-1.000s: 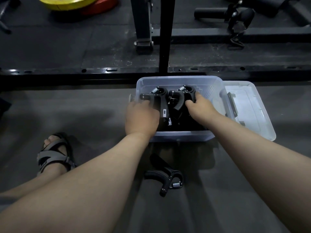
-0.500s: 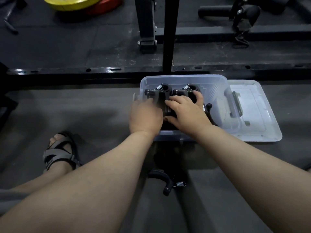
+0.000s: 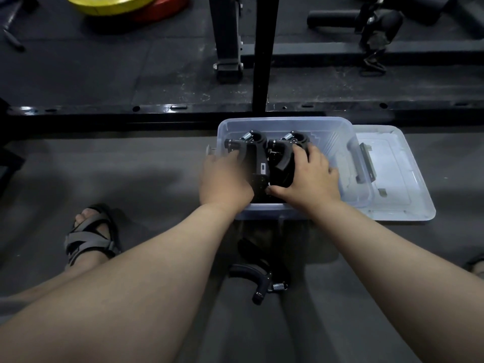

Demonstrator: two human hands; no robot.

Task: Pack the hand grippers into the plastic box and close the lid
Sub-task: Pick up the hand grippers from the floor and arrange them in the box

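A clear plastic box (image 3: 332, 127) stands on the floor with black hand grippers upright inside it. My left hand (image 3: 224, 180) rests on the left hand gripper (image 3: 255, 158) in the box. My right hand (image 3: 310, 179) lies over the right hand gripper (image 3: 284, 163), fingers wrapped round its handles. The box's lid (image 3: 392, 176) lies flat on the floor against the box's right side. One more black hand gripper (image 3: 258, 280) with a steel spring lies on the floor between my forearms, nearer than the box.
A black rack frame rail (image 3: 157, 111) and upright post (image 3: 263, 53) stand just behind the box. Yellow and red weight plates (image 3: 117, 3) lie at the far left. My sandalled foot (image 3: 89, 237) is at the left. Black gym attachments (image 3: 374, 24) lie at the far right.
My right hand has shifted from the top of the right hand gripper down over its handles. The left hand has stayed on the left one. The view has drifted slightly.
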